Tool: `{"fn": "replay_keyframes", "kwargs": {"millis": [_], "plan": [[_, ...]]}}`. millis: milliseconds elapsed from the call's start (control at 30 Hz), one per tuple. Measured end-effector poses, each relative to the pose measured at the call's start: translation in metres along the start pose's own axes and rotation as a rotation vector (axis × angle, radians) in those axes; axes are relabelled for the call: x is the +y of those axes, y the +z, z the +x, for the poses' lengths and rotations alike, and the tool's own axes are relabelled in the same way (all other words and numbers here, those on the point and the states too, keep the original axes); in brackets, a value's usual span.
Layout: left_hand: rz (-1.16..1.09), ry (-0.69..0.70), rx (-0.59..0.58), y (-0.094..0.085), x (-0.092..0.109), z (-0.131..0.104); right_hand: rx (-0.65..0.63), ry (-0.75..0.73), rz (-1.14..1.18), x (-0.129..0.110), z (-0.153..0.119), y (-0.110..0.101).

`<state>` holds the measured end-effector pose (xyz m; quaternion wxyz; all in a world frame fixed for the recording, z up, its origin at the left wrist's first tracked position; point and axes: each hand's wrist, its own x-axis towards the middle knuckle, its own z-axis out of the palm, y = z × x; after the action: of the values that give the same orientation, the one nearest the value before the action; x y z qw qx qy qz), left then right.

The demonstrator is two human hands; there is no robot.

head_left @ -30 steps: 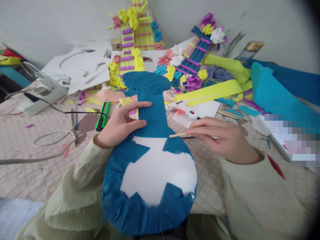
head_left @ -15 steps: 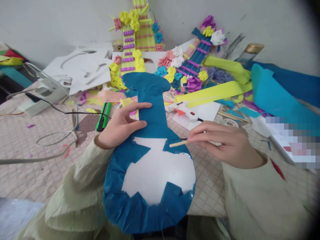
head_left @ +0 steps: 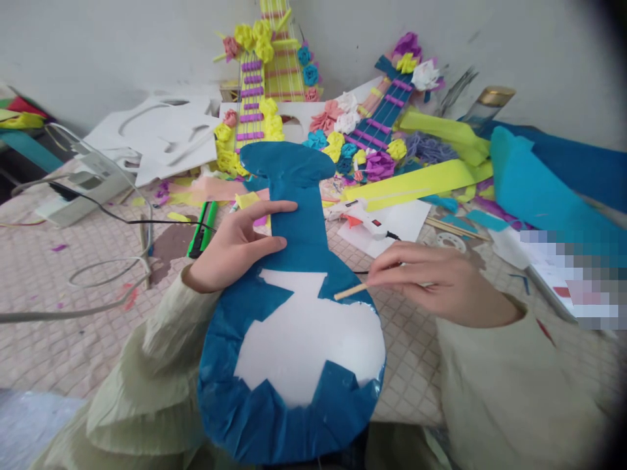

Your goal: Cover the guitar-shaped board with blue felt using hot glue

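Pressing onto the blue neck of a guitar-shaped board point(head_left: 300, 225), the left hand point(head_left: 228, 251) has its thumb and index finger set apart; its other fingers are largely hidden, so whether they grip the edge cannot be told. The right hand point(head_left: 435, 284) clamps a short wooden stick point(head_left: 350, 292) between its fingertips, the far end of the stick covered by the fingers. The visible tip lies over the blue covering at the upper right of the board's round body, near the white area; whether it touches is hard to make out.

The board lies in front of the person, its bottom edge at the near side of the patterned tablecloth point(head_left: 411, 372). Beside the left hand is a green cutter point(head_left: 202, 228), its lower end close to the wrist. Beyond the right hand, a white glue gun point(head_left: 365, 217) lies partly on white paper point(head_left: 409, 225), its back end leading to a black cord that passes out of sight near the hand. Farther back stand two yellow decorated instruments point(head_left: 252, 98), the rear one cut off at the top. At the right, a pixelated patch hides part of a flat white item point(head_left: 543, 281).
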<state>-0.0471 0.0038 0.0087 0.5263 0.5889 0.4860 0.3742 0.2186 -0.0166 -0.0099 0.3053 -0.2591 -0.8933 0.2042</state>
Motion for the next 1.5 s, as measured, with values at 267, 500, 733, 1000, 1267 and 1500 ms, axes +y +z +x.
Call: {"fn": "replay_keyframes", "kwargs": {"millis": [267,500,733,1000,1267,1500], "plan": [[-0.017,-0.002,-0.031,-0.001,-0.001,0.0,-0.142,0.008,0.634,-0.005,-0.012,-0.026],[-0.048,0.004,-0.046,-0.004,0.0,0.001,0.372,0.426,0.674,0.009,-0.032,-0.026],[0.048,0.051,-0.05,-0.005,-0.003,0.004,0.386,0.765,0.007,-0.001,-0.054,-0.002],[0.058,0.094,-0.069,0.003,-0.013,0.004,0.239,0.697,-0.296,-0.017,-0.081,0.012],[0.028,0.046,0.067,0.011,-0.024,-0.024,0.394,0.565,-0.338,-0.018,-0.102,0.028],[0.061,0.061,0.091,0.009,-0.054,-0.025,0.296,0.637,-0.055,-0.049,-0.106,0.011]]}}
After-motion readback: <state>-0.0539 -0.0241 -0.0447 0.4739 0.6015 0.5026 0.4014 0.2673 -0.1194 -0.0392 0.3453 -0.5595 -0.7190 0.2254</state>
